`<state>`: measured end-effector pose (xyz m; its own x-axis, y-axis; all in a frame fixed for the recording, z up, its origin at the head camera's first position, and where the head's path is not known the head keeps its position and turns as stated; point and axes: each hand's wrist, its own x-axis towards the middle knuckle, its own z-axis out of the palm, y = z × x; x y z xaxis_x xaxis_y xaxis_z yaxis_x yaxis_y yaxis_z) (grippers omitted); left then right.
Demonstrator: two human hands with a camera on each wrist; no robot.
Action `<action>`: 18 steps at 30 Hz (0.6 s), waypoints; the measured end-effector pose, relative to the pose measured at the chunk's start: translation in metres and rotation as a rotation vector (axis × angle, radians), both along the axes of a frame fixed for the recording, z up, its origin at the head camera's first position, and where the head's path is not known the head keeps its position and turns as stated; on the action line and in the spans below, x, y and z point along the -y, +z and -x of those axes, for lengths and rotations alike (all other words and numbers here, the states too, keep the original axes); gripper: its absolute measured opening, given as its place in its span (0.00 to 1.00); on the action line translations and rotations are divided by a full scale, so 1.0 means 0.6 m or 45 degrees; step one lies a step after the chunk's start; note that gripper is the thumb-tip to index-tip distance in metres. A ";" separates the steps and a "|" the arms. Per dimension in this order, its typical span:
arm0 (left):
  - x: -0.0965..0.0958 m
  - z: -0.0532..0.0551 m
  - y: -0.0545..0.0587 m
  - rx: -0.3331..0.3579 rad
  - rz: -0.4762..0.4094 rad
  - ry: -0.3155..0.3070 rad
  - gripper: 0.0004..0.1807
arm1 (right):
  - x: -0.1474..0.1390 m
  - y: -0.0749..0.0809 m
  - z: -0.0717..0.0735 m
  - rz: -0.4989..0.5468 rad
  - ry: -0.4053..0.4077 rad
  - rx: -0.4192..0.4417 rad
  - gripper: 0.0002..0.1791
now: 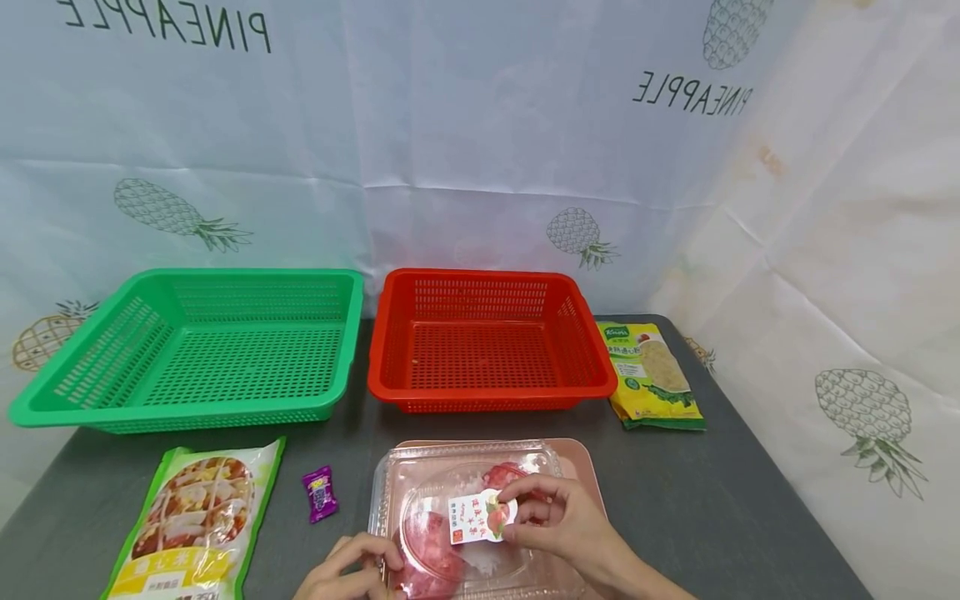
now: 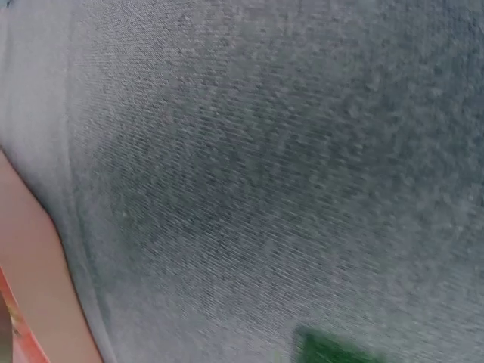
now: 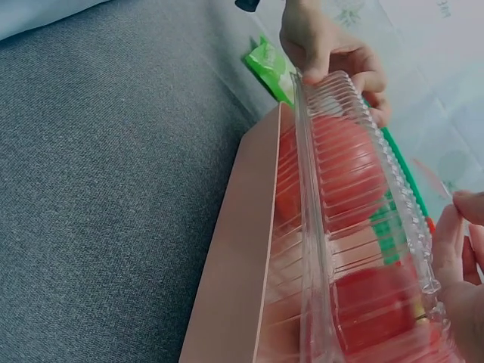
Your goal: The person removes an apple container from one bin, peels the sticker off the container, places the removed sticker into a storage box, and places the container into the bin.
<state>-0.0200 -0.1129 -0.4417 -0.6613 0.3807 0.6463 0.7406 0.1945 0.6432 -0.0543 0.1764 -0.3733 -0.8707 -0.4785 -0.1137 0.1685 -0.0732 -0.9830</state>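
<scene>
A clear plastic clamshell box (image 1: 382, 492) with large red round fruits (image 1: 429, 554) inside sits in a shallow pink tray (image 1: 576, 462). My left hand (image 1: 351, 571) holds the box's near left edge; in the right wrist view its thumb presses the side and its fingers curl over the lid. My right hand (image 1: 573, 533) pinches the right end of a white label (image 1: 467, 521) with a fruit picture and red writing. In the right wrist view the label stands off the lid at the fingertips. The left wrist view holds mostly grey fabric (image 2: 265, 174).
Behind stand a green basket (image 1: 247, 412) and a red basket (image 1: 487, 393). A yellow Knorr packet (image 1: 652, 375) lies to the right of the red one. At left are a green-edged food bag (image 1: 198, 517) and a small purple packet (image 1: 321, 495). Patterned cloth (image 1: 465, 125) hangs behind.
</scene>
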 end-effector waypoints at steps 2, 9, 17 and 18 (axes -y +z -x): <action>-0.004 -0.002 0.000 0.002 0.000 0.049 0.20 | 0.000 0.001 -0.001 -0.014 -0.023 0.019 0.21; -0.008 0.001 -0.003 -0.043 -0.081 -0.018 0.19 | -0.001 0.004 -0.003 -0.077 -0.108 0.084 0.23; -0.006 0.005 -0.005 -0.081 -0.074 -0.049 0.20 | -0.008 0.006 -0.007 -0.077 -0.101 0.099 0.22; -0.006 0.005 -0.004 -0.062 -0.073 -0.051 0.20 | -0.009 0.006 -0.007 -0.080 -0.101 0.098 0.22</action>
<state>-0.0228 -0.1092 -0.4442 -0.6136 0.3674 0.6989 0.7777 0.1281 0.6154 -0.0500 0.1818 -0.3697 -0.8932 -0.3982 -0.2089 0.2395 -0.0279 -0.9705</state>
